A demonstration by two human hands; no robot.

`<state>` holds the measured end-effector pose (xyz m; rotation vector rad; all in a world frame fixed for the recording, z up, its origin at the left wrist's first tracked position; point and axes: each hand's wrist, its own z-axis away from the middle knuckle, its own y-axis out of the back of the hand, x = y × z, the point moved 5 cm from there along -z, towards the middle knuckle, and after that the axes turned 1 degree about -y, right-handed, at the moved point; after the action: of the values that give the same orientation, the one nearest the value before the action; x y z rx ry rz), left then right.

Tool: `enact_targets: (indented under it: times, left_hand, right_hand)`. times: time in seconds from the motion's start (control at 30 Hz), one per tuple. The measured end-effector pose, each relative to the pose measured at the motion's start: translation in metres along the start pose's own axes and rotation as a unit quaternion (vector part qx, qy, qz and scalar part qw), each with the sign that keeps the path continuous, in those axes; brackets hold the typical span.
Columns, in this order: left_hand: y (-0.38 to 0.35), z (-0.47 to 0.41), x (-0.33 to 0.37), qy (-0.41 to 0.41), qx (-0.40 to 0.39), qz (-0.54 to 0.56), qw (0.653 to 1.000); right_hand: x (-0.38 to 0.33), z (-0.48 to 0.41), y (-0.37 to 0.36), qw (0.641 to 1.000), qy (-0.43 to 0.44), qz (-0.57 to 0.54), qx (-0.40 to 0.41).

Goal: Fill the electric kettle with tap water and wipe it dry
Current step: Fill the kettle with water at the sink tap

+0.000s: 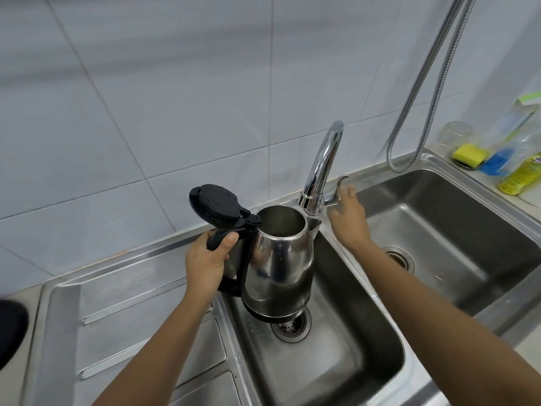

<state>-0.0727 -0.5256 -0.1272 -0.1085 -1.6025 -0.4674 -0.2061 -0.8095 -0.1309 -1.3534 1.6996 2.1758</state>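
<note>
A stainless steel electric kettle (pixel 279 265) with a black handle hangs over the left sink basin (pixel 322 370), above its drain. Its black lid (pixel 215 204) stands flipped open. My left hand (pixel 206 260) grips the black handle. The chrome tap (pixel 322 168) curves up behind the kettle; no water is seen running. My right hand (pixel 348 219) reaches to the tap's lever (pixel 336 191), with relaxed fingers at or just beside it.
A second steel basin (pixel 445 230) lies to the right. A ribbed draining board (pixel 131 312) lies to the left. A metal hose (pixel 421 112) hangs from above. A yellow sponge (pixel 468 153), a glass jar (pixel 453 136) and bottles (pixel 518 168) stand at the back right.
</note>
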Motion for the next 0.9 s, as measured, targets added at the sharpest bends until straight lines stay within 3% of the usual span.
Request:
enact_targets:
  times: [0.07, 0.13, 0.2, 0.33, 0.67, 0.9]
  left_hand:
    - [0.002, 0.005, 0.002, 0.0, -0.002, -0.008, 1.0]
    - [0.004, 0.012, 0.006, -0.002, 0.003, -0.014, 1.0]
    - [0.008, 0.023, 0.01, -0.005, 0.007, -0.008, 1.0]
    - [0.017, 0.047, 0.029, -0.013, 0.003, 0.004, 1.0]
    - [0.072, 0.1, 0.091, -0.066, 0.071, 0.011, 0.995]
    - [0.124, 0.138, 0.106, -0.065, 0.135, 0.027, 0.988]
  right_hand:
    - [0.008, 0.041, -0.008, 0.986, -0.043, -0.161, -0.03]
    - [0.012, 0.087, -0.022, 0.943, -0.098, -0.307, -0.082]
    - [0.008, 0.127, -0.03, 0.913, -0.084, -0.371, -0.149]
    - [-0.01, 0.178, -0.026, 0.906, -0.017, -0.359, -0.224]
    - [-0.061, 0.223, 0.022, 0.909, 0.078, -0.364, -0.189]
    - [-0.099, 0.252, 0.027, 0.886, 0.109, -0.388, -0.229]
